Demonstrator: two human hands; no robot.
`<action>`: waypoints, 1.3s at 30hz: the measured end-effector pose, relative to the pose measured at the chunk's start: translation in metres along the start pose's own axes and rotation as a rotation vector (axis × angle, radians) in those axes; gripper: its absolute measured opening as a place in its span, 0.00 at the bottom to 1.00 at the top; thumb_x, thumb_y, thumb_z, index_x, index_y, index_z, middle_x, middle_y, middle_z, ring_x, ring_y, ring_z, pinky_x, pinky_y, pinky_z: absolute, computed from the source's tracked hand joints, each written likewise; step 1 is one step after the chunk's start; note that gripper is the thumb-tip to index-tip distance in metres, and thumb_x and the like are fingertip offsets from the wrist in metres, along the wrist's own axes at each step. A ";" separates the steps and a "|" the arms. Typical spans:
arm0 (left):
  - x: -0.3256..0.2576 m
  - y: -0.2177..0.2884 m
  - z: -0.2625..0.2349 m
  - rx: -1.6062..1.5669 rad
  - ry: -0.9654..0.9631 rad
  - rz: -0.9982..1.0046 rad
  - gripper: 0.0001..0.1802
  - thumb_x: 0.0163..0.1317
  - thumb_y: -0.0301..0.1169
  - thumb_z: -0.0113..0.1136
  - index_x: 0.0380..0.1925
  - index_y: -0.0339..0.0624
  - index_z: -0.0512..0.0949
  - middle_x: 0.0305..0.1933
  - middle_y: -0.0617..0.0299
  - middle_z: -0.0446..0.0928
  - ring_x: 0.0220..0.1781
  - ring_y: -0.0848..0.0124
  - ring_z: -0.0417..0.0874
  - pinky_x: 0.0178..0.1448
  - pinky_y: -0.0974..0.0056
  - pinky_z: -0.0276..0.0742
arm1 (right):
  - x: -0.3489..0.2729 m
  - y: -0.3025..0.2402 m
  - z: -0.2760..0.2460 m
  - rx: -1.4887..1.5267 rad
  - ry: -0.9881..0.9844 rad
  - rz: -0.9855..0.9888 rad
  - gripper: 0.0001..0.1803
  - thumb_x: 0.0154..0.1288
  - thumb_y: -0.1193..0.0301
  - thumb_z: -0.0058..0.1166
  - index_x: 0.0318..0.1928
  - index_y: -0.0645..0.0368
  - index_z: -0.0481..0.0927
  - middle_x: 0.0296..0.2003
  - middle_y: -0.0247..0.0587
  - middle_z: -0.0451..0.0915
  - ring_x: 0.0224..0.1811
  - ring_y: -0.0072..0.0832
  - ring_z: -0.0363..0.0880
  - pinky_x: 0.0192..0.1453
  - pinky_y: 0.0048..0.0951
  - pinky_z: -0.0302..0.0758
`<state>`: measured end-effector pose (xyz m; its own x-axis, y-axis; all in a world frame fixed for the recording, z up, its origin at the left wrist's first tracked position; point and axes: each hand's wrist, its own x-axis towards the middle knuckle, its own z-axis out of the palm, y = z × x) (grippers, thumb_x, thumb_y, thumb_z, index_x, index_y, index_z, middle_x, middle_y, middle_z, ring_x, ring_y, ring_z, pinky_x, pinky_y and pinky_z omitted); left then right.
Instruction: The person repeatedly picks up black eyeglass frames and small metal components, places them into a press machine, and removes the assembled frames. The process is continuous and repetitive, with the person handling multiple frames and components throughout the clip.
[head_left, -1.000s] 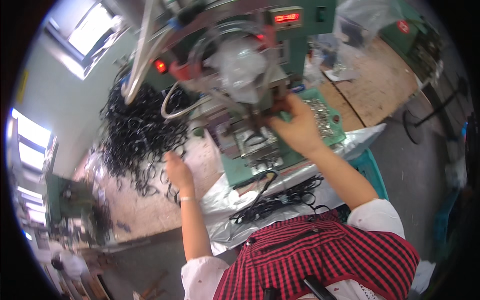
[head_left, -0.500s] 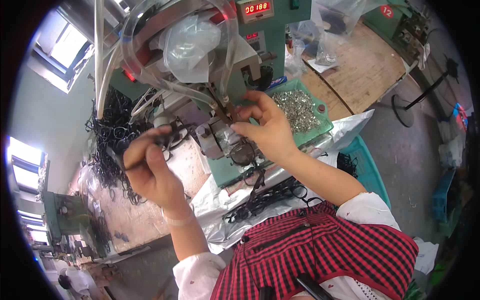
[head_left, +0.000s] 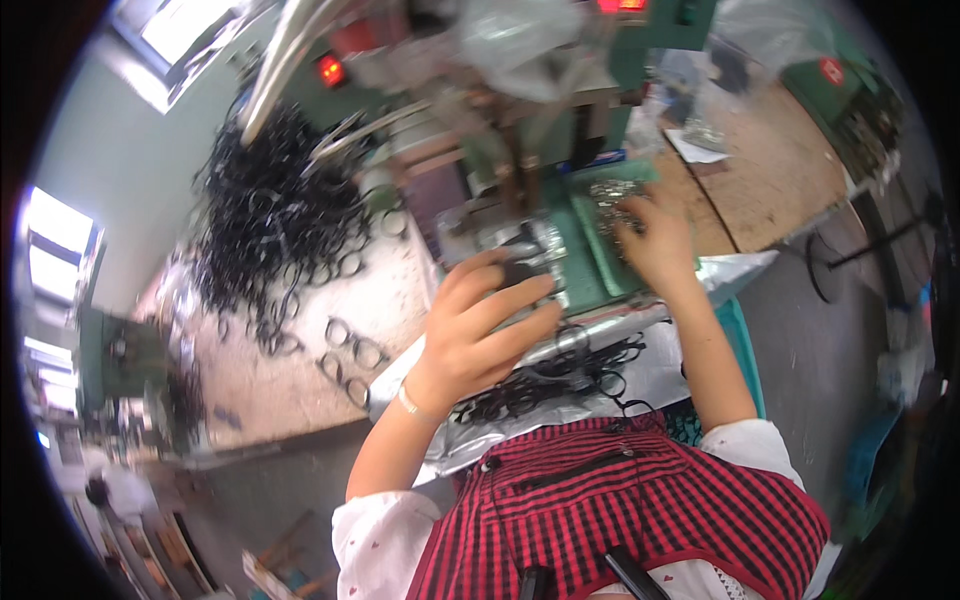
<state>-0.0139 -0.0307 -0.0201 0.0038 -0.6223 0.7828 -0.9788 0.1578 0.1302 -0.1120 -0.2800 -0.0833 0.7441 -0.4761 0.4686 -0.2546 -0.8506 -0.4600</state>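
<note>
My left hand [head_left: 475, 330] is at the machine's metal fixture [head_left: 540, 250], its fingers curved round a dark eyeglass frame [head_left: 516, 274]. The hand hides much of that frame, and motion blurs its edges. To the right, my right hand [head_left: 655, 240] reaches into a green tray [head_left: 612, 270] holding small shiny metal parts [head_left: 612, 193]. Its fingertips are bent together among the parts; what they pinch is too blurred to make out. Blurred brown electrode-like bars [head_left: 525, 180] of the machine stand above the fixture.
A large heap of black eyeglass frames [head_left: 280, 210] covers the table's left, with several loose frames [head_left: 350, 350] nearer. More dark frames lie on silver sheeting [head_left: 450, 440] before me. A teal basket [head_left: 748, 360] stands at right. Clear hoses [head_left: 285, 70] hang above left.
My left hand has moved right, from beside the table to the fixture. My right hand has left the fixture and gone into the green tray. The view has shifted.
</note>
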 end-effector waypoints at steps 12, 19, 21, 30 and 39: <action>-0.033 0.014 0.008 -0.025 0.144 -0.066 0.14 0.58 0.30 0.58 0.45 0.47 0.81 0.56 0.59 0.78 0.47 0.59 0.75 0.68 0.44 0.69 | -0.001 0.056 0.048 -0.233 0.037 -0.250 0.12 0.65 0.70 0.57 0.47 0.62 0.81 0.59 0.57 0.75 0.62 0.54 0.72 0.63 0.46 0.69; -0.152 -0.005 -0.131 0.657 0.127 -1.266 0.28 0.56 0.46 0.70 0.51 0.39 0.78 0.42 0.49 0.81 0.43 0.55 0.83 0.45 0.54 0.79 | 0.002 0.075 0.044 0.318 0.034 -0.047 0.13 0.69 0.73 0.54 0.51 0.62 0.82 0.47 0.45 0.83 0.47 0.38 0.82 0.53 0.33 0.75; -0.203 -0.018 -0.138 0.648 -0.134 -1.490 0.27 0.55 0.46 0.71 0.48 0.40 0.79 0.33 0.51 0.82 0.38 0.53 0.84 0.44 0.53 0.79 | 0.007 0.074 0.041 0.224 -0.046 -0.024 0.13 0.71 0.74 0.52 0.53 0.64 0.82 0.50 0.46 0.83 0.51 0.35 0.82 0.57 0.33 0.74; -0.255 -0.066 -0.176 0.490 0.084 -1.535 0.16 0.60 0.42 0.62 0.34 0.40 0.79 0.38 0.46 0.82 0.42 0.46 0.83 0.46 0.49 0.78 | 0.007 0.073 0.038 0.195 -0.026 -0.054 0.14 0.72 0.71 0.52 0.53 0.62 0.83 0.49 0.46 0.84 0.53 0.36 0.81 0.60 0.32 0.72; -0.298 -0.151 -0.145 1.164 0.278 -1.387 0.10 0.67 0.34 0.50 0.35 0.40 0.78 0.29 0.43 0.81 0.32 0.42 0.81 0.35 0.41 0.74 | -0.019 0.090 0.037 0.412 -0.009 0.133 0.12 0.66 0.75 0.57 0.48 0.62 0.84 0.47 0.43 0.85 0.50 0.31 0.82 0.57 0.30 0.75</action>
<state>0.1624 0.2422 -0.1844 0.7518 0.3250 0.5738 0.1319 -0.9266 0.3520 -0.1261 -0.3392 -0.1613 0.7276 -0.5718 0.3791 -0.0824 -0.6214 -0.7791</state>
